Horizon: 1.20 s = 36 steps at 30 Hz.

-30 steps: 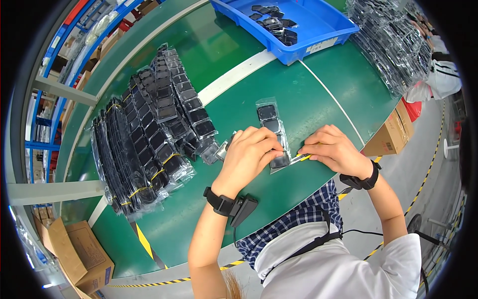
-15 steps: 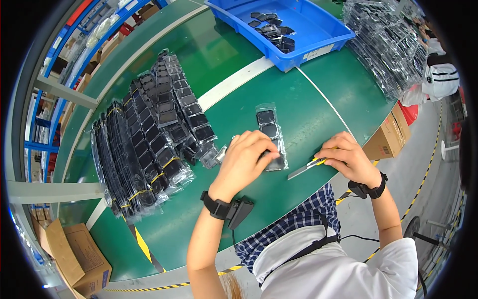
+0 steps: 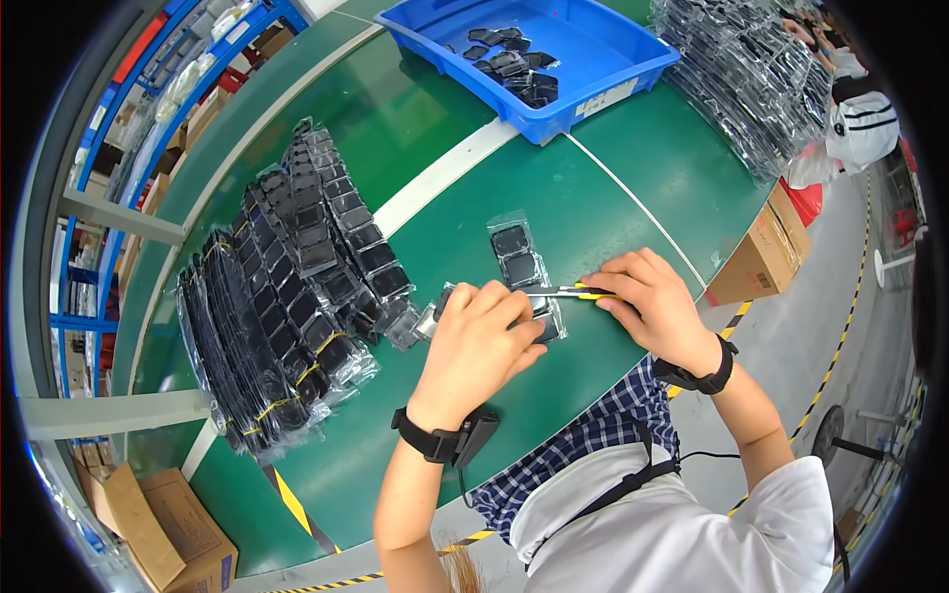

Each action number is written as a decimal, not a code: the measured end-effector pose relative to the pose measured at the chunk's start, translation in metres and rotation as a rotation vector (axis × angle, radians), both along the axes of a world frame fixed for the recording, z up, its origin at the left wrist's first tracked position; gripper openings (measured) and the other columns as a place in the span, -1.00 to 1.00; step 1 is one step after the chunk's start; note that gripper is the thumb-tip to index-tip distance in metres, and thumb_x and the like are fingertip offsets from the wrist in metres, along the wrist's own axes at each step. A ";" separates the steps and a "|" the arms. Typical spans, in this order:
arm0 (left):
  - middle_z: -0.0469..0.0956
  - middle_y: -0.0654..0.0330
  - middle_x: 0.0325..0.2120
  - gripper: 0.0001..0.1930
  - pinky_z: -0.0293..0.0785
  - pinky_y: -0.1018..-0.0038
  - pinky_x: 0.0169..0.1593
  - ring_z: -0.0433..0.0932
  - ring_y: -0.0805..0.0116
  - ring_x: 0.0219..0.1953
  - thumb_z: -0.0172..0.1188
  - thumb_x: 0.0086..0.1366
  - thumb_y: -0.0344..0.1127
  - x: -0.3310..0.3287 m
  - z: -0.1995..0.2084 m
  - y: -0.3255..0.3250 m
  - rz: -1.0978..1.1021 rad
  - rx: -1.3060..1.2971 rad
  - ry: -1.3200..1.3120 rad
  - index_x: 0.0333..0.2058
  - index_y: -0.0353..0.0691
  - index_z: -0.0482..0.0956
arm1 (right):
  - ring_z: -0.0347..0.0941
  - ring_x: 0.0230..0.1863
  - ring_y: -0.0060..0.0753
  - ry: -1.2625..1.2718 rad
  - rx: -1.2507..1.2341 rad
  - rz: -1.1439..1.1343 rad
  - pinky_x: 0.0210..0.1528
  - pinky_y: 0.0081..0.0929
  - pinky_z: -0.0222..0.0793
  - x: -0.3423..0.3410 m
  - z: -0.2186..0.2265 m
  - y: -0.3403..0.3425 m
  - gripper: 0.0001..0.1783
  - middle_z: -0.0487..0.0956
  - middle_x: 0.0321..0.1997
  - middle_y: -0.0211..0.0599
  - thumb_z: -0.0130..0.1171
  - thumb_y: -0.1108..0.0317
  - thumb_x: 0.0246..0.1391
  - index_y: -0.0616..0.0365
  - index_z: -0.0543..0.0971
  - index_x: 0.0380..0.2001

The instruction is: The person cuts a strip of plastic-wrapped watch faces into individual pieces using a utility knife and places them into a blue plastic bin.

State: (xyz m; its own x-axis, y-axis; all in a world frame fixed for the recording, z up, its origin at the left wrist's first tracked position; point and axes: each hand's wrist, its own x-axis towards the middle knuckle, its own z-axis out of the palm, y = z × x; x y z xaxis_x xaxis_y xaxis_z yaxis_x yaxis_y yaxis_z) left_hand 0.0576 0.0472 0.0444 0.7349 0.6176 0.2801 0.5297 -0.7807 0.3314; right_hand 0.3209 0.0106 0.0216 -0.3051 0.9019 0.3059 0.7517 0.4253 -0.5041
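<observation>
My right hand (image 3: 647,304) is closed round a yellow-and-black utility knife (image 3: 593,293). Its bare blade points left and lies across a clear plastic strip of pouches (image 3: 517,259), each with a black square piece inside. At the strip's near end, my left hand (image 3: 482,341) bends its fingers down and holds the strip against the table; the pouch there is partly covered. A small silvery thing (image 3: 428,320) shows at the left side of my left hand, too hidden to name.
Bundled strips of black pieces (image 3: 287,287) lie on the green table (image 3: 395,445) at left. A blue bin (image 3: 593,74) with loose black pieces stands at the far side. More strips (image 3: 741,79) are piled far right; cardboard boxes (image 3: 766,252) stand beyond the table edge.
My right hand has moved left and slightly up, bringing the knife blade from beside the strip to across it. The strip leans a little more, its far end to the left.
</observation>
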 end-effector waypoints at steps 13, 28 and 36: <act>0.61 0.37 -0.29 -0.88 0.41 0.34 -0.09 0.56 0.31 -0.15 0.50 0.12 -0.28 0.003 -0.019 0.010 0.113 -0.080 -0.128 -0.35 -0.06 0.75 | 0.46 -0.07 -0.29 0.028 -0.032 0.159 0.00 -0.35 0.36 0.004 -0.004 -0.007 -0.65 0.62 -0.07 -0.50 0.42 0.42 0.03 -0.03 0.73 -0.05; 0.61 0.37 -0.34 -0.84 0.33 0.32 -0.07 0.54 0.30 -0.08 0.53 0.08 -0.22 0.000 -0.034 0.019 0.123 -0.192 -0.223 -0.37 -0.06 0.78 | 0.46 0.01 -0.31 0.020 -0.044 0.195 0.06 -0.32 0.33 0.004 -0.010 0.003 -0.63 0.62 -0.04 -0.53 0.43 0.41 0.01 -0.05 0.73 -0.06; 0.61 0.37 -0.36 -0.84 0.31 0.33 -0.07 0.54 0.31 -0.09 0.52 0.08 -0.21 -0.002 -0.034 0.016 0.135 -0.156 -0.217 -0.36 -0.05 0.78 | 0.45 0.03 -0.25 -0.024 -0.054 0.291 0.12 -0.28 0.35 0.037 -0.004 -0.003 -0.64 0.61 -0.03 -0.51 0.42 0.43 0.00 -0.04 0.73 -0.07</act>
